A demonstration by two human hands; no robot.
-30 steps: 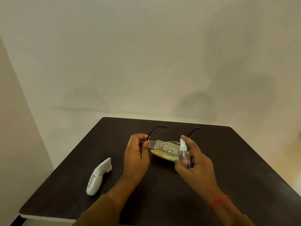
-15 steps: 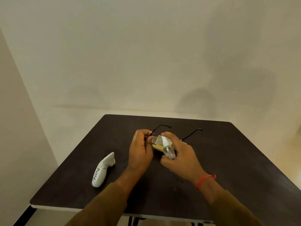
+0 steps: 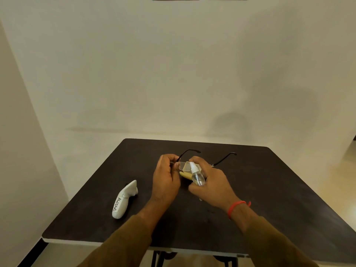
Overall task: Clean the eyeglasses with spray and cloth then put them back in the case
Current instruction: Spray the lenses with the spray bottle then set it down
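Observation:
My left hand (image 3: 166, 177) pinches the left corner of the eyeglasses (image 3: 189, 151), which are held above the table with both black temples pointing away from me. My right hand (image 3: 210, 180) grips a small clear spray bottle (image 3: 196, 175) with a white nozzle, its tip close to the left lens. A yellow object (image 3: 185, 174), likely the cloth or the case, lies on the table under the glasses, mostly hidden by my hands.
A white handle-shaped device (image 3: 124, 201) with handwritten letters lies on the dark table (image 3: 269, 189) to the left. The table's near edge runs under my forearms. A plain wall stands behind it.
My right hand has brought the spray bottle leftward, from beside the right lens to the left lens. My left hand has kept its grip on the glasses.

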